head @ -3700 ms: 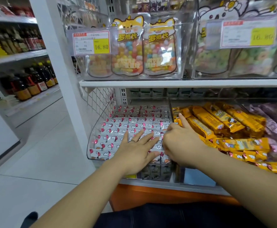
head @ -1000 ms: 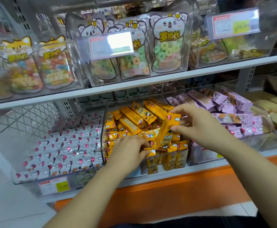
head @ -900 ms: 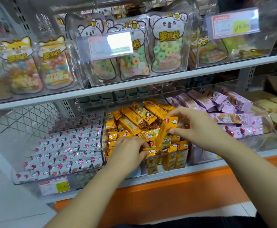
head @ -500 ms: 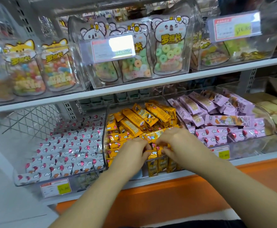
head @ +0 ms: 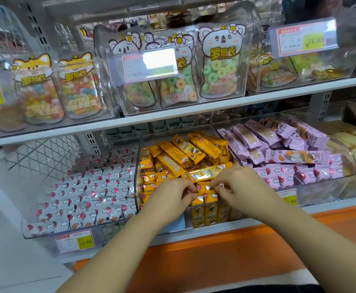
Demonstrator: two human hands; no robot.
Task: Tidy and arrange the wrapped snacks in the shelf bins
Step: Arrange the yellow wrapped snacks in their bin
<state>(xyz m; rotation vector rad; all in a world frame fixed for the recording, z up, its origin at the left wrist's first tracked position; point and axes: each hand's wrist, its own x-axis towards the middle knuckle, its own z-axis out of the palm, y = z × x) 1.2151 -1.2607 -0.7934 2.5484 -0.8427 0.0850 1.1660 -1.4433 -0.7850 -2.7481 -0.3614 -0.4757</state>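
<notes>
Three clear bins sit on the lower shelf. The middle bin (head: 138, 166) holds yellow wrapped snacks (head: 179, 154), loosely piled at the back and standing in rows at the front. My left hand (head: 170, 194) and my right hand (head: 239, 187) are both at the bin's front, fingers curled and pinching the tops of yellow snacks (head: 204, 194) in the front row. The left bin holds white snacks with red balloon prints (head: 88, 193) in neat rows. The right bin holds purple wrapped snacks (head: 278, 149), partly jumbled.
The shelf above (head: 173, 112) carries clear bins of candy pouches (head: 221, 66) with price tags. An orange base panel (head: 225, 256) runs under the lower shelf. Pale yellow packets (head: 355, 138) lie at the far right. A wire mesh divider (head: 46, 153) stands at the left.
The view shifted from the white-snack bin to the yellow one. My right hand brought a lifted yellow snack down into the front row, and both hands have come together there.
</notes>
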